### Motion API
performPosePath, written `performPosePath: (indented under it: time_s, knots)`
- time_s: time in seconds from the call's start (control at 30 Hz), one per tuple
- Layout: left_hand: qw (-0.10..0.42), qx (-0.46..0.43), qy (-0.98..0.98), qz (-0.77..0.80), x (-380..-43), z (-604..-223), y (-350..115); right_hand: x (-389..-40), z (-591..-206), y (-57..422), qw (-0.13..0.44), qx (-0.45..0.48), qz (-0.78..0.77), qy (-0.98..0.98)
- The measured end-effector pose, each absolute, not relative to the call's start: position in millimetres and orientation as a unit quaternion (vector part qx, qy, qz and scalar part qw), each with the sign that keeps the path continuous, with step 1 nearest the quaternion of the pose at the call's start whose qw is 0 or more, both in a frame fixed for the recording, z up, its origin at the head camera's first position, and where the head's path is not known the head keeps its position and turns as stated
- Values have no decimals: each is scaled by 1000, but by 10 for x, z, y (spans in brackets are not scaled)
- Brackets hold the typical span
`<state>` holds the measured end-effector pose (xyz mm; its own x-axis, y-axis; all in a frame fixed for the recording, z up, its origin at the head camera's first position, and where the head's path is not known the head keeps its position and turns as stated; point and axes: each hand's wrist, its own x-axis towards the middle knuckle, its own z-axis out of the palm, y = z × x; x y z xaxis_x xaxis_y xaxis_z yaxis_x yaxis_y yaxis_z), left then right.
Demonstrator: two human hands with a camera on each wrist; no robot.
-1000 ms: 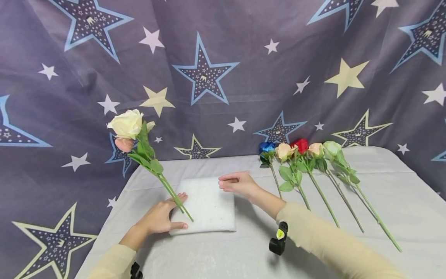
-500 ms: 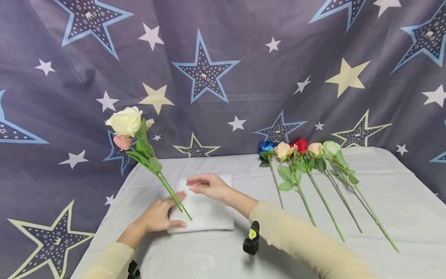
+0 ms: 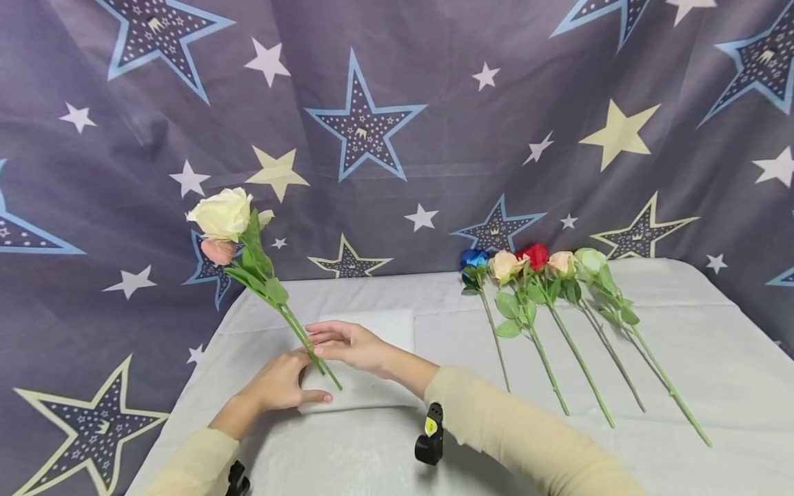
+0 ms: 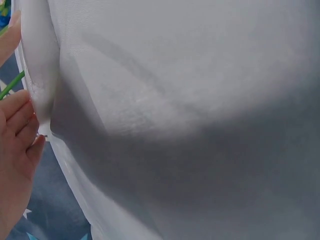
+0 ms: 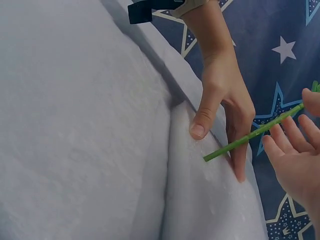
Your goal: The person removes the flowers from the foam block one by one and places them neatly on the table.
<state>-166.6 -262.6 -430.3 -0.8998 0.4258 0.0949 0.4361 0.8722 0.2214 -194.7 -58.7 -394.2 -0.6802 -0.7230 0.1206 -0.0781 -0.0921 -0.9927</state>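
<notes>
A white foam block (image 3: pixel 393 336) lies on the cloth-covered table. My left hand (image 3: pixel 273 384) rests on its left end with thumb and fingers spread. A white rose (image 3: pixel 220 215) and a pink rose (image 3: pixel 217 252) lean up and left over that hand. Their green stems (image 3: pixel 290 317) run down to the block's top; I cannot tell how deep they go in. My right hand (image 3: pixel 356 346) is at the stems, above the block. In the right wrist view a green stem (image 5: pixel 235 143) passes between the right thumb and its loosely spread fingers (image 5: pixel 294 137).
Several roses lie side by side at the right: blue (image 3: pixel 475 259), peach (image 3: pixel 505 267), red (image 3: pixel 535 256), another peach (image 3: pixel 562 264) and pale green (image 3: pixel 591 260). The grey table cloth (image 3: pixel 459 331) ends at a star-patterned curtain (image 3: pixel 397 83) behind and to the left.
My right hand has moved left across the block from its right side to the rose stems. The left hand has stayed at the block's left end, and the roses still lean the same way.
</notes>
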Motion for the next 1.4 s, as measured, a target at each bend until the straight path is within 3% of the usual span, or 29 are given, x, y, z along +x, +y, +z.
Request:
performPosePath:
  time_s: [0.33,1.4]
  knots:
    - [20,-227,-967,-114,-1661,-4276,-2636,-1920,-3923,-620,245,-310,-664,635]
    - [39,-244,-962,-111,-1679,-4322,-2643,-1923,-3826,-443,130,-275,-724,618]
